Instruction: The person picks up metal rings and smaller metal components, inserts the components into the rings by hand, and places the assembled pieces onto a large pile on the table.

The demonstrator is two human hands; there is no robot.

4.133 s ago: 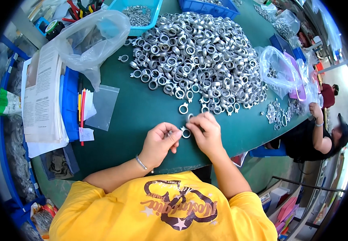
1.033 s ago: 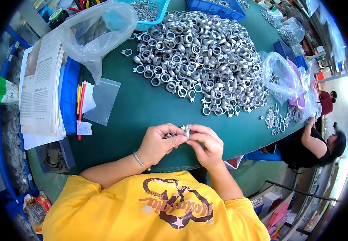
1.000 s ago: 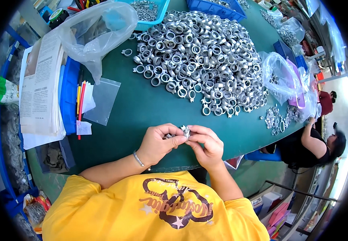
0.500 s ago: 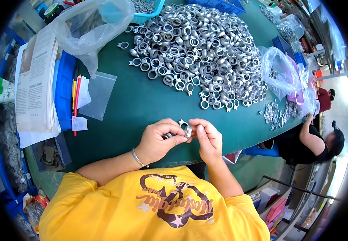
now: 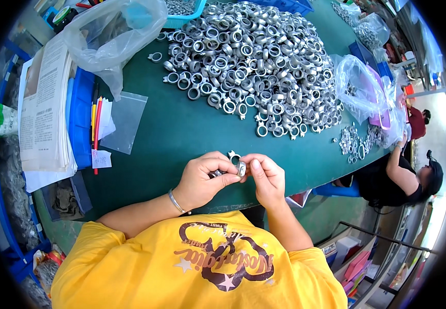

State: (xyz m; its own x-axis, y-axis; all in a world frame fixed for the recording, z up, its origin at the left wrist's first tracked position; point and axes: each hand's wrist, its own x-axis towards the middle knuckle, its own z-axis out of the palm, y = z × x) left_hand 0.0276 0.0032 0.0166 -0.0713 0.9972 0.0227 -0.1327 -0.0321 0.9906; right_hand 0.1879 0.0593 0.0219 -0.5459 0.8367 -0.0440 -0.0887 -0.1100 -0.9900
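My left hand [image 5: 207, 177] is closed around a few grey metal ring clamps, just above the near edge of the green table. One metal ring clamp [image 5: 241, 168] sticks out between its thumb and forefinger, and another ring shows just behind it. More dark metal is partly hidden in the palm. From the right, my right hand [image 5: 268, 181] brings thumb and fingers together against that clamp's side; anything small pinched there is hidden. A large pile of similar metal ring clamps [image 5: 254, 67] lies beyond both hands.
Left on the green table [image 5: 166, 129] are a blue bin [image 5: 83, 118] with papers, pencils [image 5: 97, 129], a clear bag [image 5: 125, 123] and a plastic sack [image 5: 115, 46]. Small metal parts [image 5: 354, 144] lie at right, near a bagged pink basket [image 5: 380, 98]. A co-worker [image 5: 398, 175] sits at right.
My hands stay almost in place, still at the same clamp. The view has shifted very slightly. At right, the co-worker's head and arm have moved a little.
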